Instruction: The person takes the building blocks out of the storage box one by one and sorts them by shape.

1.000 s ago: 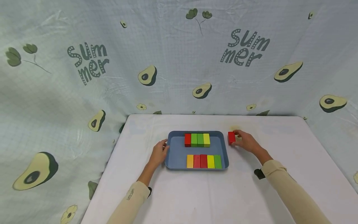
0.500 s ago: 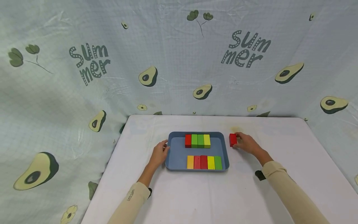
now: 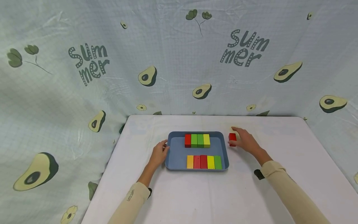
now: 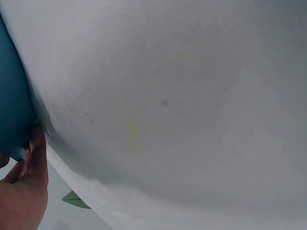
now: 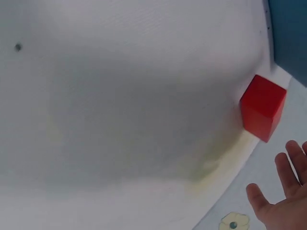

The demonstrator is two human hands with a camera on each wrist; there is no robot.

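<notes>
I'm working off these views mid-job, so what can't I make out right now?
Left hand: cut off by the left wrist view's edge; whether it grips the tray is unclear.
Right hand: cut off by the right wrist view's edge.
Red block beside the tray: partly covered by the right hand, head view.
Left sleeve lettering: too small, head view.

The tray (image 3: 176, 155) has room left of the obstructing block rows (image 3: 200, 140).

The tray (image 3: 176, 155) is coloured grey-blue, its blocks (image 3: 204, 161) red, orange, yellow and green, the loose block (image 5: 261, 108) red, the sleeves (image 3: 291, 189) beige. The pale backdrop (image 3: 173, 37) is printed with avocados (image 3: 147, 75), flowers (image 3: 141, 107) and dark lettering (image 3: 243, 56).
</notes>
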